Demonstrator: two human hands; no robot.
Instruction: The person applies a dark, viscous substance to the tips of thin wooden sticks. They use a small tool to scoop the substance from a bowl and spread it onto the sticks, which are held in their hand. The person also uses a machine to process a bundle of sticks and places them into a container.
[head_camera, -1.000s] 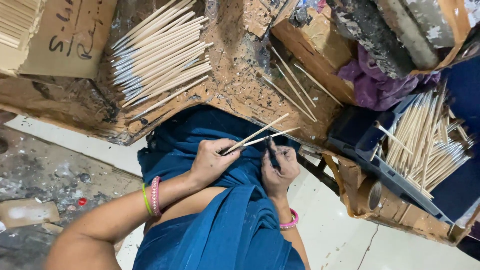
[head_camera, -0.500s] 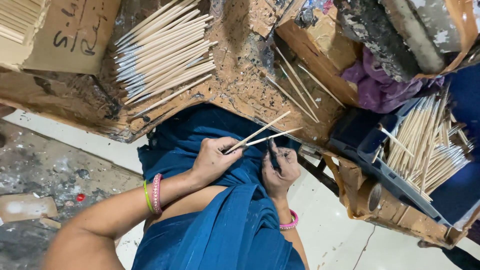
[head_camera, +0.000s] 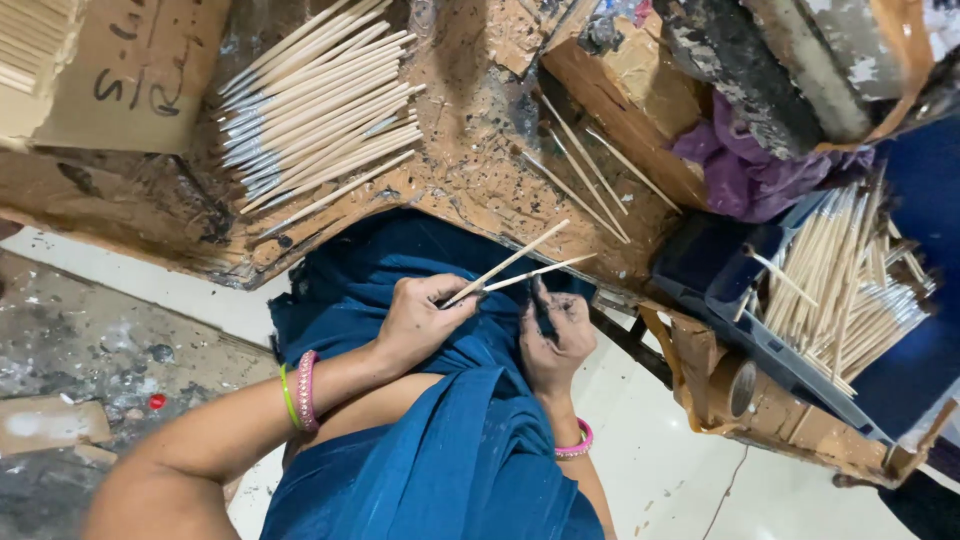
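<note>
Left hand (head_camera: 420, 320) pinching two sticks (head_camera: 520, 268); right hand (head_camera: 556, 335) curled, its grip hidden.

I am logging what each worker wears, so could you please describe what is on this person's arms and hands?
Both forearms are bare, with no sleeves and no gloves. The left wrist carries a thin yellow-green bangle next to a wider pink bangle. The right wrist carries a single pink bangle. The left hand looks fairly clean, while the right hand has dark smudges on its fingers. No rings are visible.
</note>
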